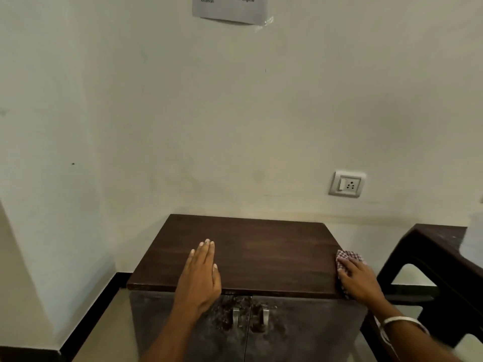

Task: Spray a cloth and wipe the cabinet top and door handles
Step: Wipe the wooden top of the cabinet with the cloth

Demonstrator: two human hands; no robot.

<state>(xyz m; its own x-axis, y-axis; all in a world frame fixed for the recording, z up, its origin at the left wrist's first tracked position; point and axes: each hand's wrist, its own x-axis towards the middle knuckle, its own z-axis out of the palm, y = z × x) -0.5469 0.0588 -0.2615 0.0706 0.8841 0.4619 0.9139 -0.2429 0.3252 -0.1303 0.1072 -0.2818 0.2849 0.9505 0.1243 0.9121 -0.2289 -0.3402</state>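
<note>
A dark wooden cabinet top (243, 254) stands against a pale wall, with two doors below it, each with a small metal handle (235, 317) near the middle seam; the second handle (265, 317) sits just beside the first. The door fronts around the handles look stained and scuffed. The left hand (202, 273) lies flat on the top near its front edge, fingers straight and together, holding nothing. The right hand (359, 279) rests at the top's right edge, fingers spread and bent over a checked cloth (345, 257), pressing it against the edge of the wood; part of the cloth shows past the fingertips. A bangle (402, 322) circles the right wrist. A dark chair (444, 273) stands just right of the cabinet. On the wall are a socket (347, 184) above the cabinet's right side and a taped paper sheet (230, 7) higher up.
</note>
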